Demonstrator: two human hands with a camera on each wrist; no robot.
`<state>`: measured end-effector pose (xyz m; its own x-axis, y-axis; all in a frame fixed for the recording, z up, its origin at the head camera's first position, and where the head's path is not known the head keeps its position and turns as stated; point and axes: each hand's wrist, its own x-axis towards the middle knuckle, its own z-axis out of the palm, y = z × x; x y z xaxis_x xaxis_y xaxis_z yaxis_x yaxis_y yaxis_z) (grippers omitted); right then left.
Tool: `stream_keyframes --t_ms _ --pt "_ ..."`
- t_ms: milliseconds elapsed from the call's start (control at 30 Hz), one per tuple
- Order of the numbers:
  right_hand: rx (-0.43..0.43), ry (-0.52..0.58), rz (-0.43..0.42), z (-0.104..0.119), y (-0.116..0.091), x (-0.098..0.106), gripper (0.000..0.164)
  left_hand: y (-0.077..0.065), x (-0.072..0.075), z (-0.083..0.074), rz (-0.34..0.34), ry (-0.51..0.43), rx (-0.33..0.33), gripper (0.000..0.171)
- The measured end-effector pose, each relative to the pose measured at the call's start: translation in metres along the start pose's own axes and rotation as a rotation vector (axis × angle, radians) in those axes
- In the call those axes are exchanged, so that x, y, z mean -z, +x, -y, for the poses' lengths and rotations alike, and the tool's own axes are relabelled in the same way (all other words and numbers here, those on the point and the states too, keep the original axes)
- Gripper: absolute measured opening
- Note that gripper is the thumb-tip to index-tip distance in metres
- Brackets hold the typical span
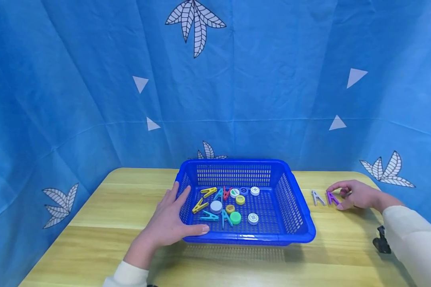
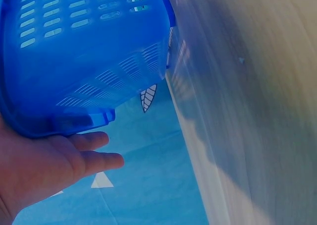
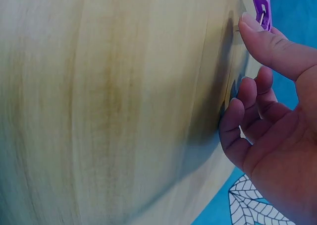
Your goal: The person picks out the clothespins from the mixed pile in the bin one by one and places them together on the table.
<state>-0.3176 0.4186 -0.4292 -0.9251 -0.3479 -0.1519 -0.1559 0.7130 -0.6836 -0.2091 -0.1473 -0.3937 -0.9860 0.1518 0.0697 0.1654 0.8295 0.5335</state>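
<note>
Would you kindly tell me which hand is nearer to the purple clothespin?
The right hand: it pinches the purple clothespin to the right of the basket. The left hand is farther away, resting on the basket's near left corner.

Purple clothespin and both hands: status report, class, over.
Right hand pinching purple clothespin on table. Left hand resting on basket rim. Pale clothespin alongside, nothing visibly blocking.

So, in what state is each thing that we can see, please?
Blue basket: upright, partly filled.
Clothespins inside: loose, not held.
Round caps inside: loose.
Purple clothespin: held.
Grey clothespin: on the table, not held.
Left hand: resting on basket rim, fingers straight.
Right hand: fingers bent, pinching the purple clothespin.
Blue curtain: hanging, creased.
</note>
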Motion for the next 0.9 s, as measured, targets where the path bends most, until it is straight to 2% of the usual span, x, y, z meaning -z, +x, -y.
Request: stream_keyframes --t_ms 367,900 --pt "-0.044 -0.068 -0.012 -0.0003 0.0044 -0.0013 0.052 -0.0007 -0.0002 -0.0003 -0.001 -0.008 0.011 0.13" --pt "-0.067 -0.051 0.012 -0.0032 0.0065 0.0003 0.058 -0.0006 0.0005 -0.0004 0.003 0.002 0.011 0.129"
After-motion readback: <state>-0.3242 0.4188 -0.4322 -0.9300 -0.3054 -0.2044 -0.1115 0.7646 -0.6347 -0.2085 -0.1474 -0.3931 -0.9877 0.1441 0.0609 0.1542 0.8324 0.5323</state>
